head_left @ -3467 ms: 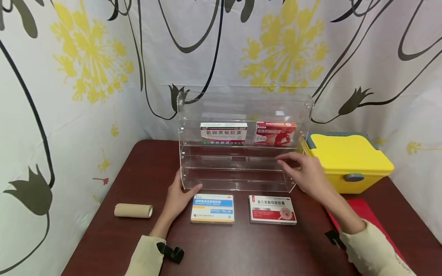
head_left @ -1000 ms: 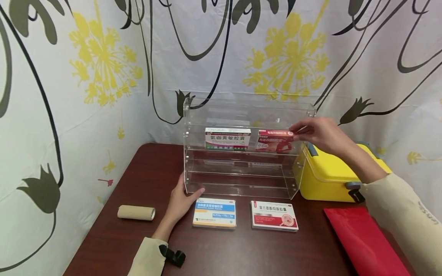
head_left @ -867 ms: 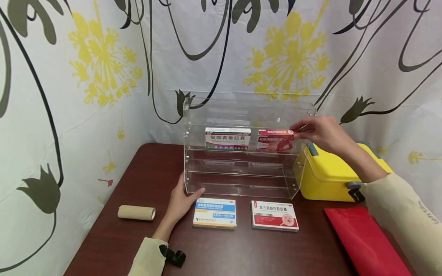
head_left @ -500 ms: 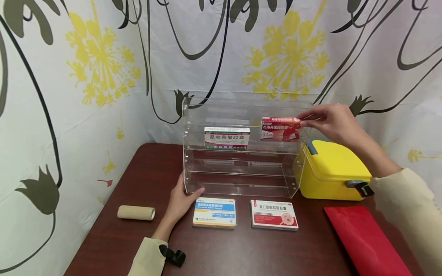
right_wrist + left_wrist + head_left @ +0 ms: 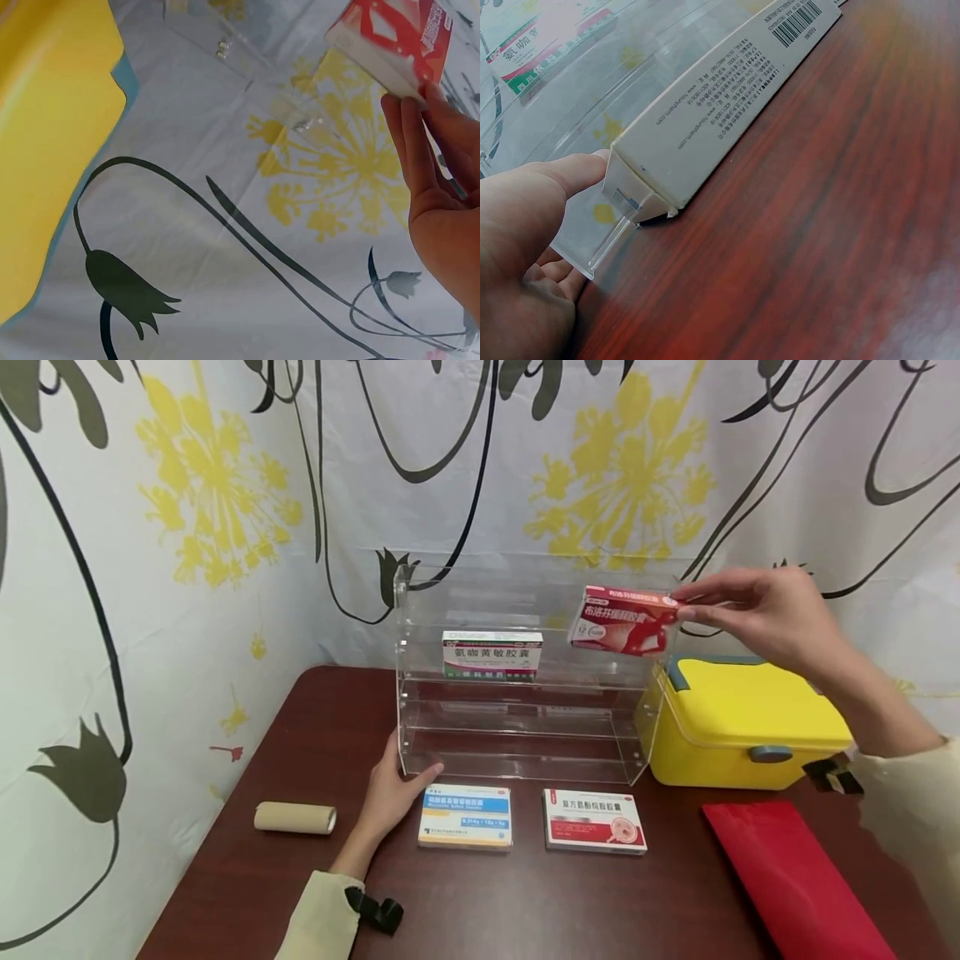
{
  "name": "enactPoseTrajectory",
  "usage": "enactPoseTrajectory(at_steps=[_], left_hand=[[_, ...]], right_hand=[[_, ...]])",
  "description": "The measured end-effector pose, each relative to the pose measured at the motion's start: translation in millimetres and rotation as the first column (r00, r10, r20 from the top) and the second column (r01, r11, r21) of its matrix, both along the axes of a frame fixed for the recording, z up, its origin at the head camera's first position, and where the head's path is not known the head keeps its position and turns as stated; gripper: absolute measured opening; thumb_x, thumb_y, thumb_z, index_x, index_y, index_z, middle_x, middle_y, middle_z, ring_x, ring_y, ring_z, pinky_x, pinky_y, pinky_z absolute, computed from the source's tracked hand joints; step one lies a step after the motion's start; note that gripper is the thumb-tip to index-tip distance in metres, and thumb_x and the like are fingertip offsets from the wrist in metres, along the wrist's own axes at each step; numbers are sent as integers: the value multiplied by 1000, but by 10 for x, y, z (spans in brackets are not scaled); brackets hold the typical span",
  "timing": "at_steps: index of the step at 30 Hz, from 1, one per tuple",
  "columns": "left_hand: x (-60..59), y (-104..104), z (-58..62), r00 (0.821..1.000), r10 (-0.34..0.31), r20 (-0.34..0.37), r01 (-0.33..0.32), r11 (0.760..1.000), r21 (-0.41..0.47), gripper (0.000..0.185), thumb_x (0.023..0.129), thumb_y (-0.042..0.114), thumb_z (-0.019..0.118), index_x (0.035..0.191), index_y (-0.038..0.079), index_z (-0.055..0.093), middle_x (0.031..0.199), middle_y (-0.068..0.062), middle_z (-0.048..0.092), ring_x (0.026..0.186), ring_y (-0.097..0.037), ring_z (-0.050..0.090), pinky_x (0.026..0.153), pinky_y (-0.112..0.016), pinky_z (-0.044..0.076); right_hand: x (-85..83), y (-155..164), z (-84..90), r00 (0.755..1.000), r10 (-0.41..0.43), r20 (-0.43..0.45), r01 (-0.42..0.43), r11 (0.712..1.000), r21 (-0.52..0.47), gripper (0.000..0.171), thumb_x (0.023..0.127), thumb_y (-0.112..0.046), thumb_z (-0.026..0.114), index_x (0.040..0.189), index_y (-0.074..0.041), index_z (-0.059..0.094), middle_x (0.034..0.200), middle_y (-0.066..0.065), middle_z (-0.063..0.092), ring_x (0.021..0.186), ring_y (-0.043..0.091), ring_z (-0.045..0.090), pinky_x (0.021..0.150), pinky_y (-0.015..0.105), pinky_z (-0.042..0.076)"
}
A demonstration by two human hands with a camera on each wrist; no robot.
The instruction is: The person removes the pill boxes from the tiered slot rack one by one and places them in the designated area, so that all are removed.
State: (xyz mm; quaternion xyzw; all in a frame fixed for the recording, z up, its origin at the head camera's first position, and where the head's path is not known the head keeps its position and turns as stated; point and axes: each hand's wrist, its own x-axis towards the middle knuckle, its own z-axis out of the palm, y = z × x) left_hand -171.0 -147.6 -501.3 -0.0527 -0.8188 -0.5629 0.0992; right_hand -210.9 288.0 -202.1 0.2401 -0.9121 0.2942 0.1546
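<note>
Red box [image 5: 624, 620] pinched above shelf rim [image 5: 525, 568]

Head overview; two close wrist views

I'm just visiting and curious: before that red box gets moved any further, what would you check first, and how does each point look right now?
1. Hold on the red box: right hand pinches its end; ok.
2. Red box clear of the clear rack: lifted near the top right corner; cannot tell if it touches.
3. Rack steadied: left hand rests on its lower left corner; ok.
4. Green-and-white box upright on its shelf; ok.
5. Yellow case lid appears closed; ok.
</note>
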Motion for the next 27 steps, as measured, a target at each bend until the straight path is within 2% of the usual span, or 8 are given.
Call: enactPoseTrajectory(at_steps=[5, 9, 12, 15, 18, 20, 24, 27], left_hand=[[-17, -3, 8, 1000, 1, -10, -1, 1000, -4, 94, 85, 39, 77, 157, 27, 19, 147, -5, 45, 133, -22, 44, 104, -49, 38], [-19, -5, 0, 1000, -2, -13, 2, 1000, 1, 93, 85, 37, 78, 157, 26, 20, 145, -7, 47, 132, -22, 45, 105, -48, 38], [-17, -1, -5, 1000, 1, -10, -1, 1000, 2, 93, 85, 37, 78, 157, 27, 20, 146, -6, 46, 133, -21, 44, 105, -48, 38], [-19, 7, 7, 1000, 2, -9, -2, 1000, -4, 93, 85, 38, 78, 157, 30, 19, 148, -4, 44, 134, -21, 42, 106, -48, 37], [-21, 12, 16, 1000, 8, -8, -8, 1000, -5, 94, 85, 39, 78, 157, 31, 19, 149, -4, 43, 135, -21, 41, 107, -47, 36], [-21, 13, 20, 1000, 9, -8, -9, 1000, -5, 94, 85, 38, 78, 157, 32, 19, 148, -6, 44, 135, -21, 41, 106, -47, 36], [-23, 6, 17, 1000, 13, -5, -13, 1000, -9, 93, 85, 38, 78, 156, 33, 20, 147, -7, 45, 134, -19, 41, 107, -46, 36], [-25, 3, 10, 1000, 15, -1, -15, 1000, -15, 92, 84, 39, 78, 156, 33, 20, 148, -6, 45, 134, -19, 41, 107, -46, 36]], right_hand=[[204, 81, -211, 997, 63, 54, -63, 998, 4, 27, 85, -8, 78, 111, -16, 76, 92, 3, 74, 75, 8, 69, 62, 14, 51], [368, 130, -510, 985, 108, 137, -106, 994, -26, 29, 82, -2, 78, 108, -15, 76, 91, 3, 73, 64, 11, 66, 53, 19, 50], [517, 161, -769, 961, 160, 223, -152, 987, -55, 29, 82, -2, 79, 107, -15, 76, 92, 1, 73, 64, 12, 63, 52, 22, 50], [677, 201, -1041, 916, 243, 318, -225, 970, -93, 27, 85, -4, 76, 109, -15, 75, 94, -1, 73, 68, 12, 62, 53, 24, 51], [824, 231, -1322, 859, 331, 390, -301, 944, -138, 24, 89, -7, 72, 111, -15, 74, 98, -1, 73, 79, 14, 65, 62, 27, 54], [917, 237, -1487, 822, 351, 449, -309, 936, -165, 21, 92, -10, 70, 112, -17, 74, 100, -2, 73, 85, 15, 66, 69, 27, 54], [1055, 240, -1768, 746, 386, 543, -317, 922, -220, 19, 94, -14, 68, 112, -17, 74, 101, -1, 73, 86, 18, 67, 71, 29, 54], [1126, 232, -1946, 708, 406, 577, -321, 914, -249, 19, 94, -15, 68, 111, -16, 74, 99, -1, 73, 85, 18, 68, 70, 29, 54]])
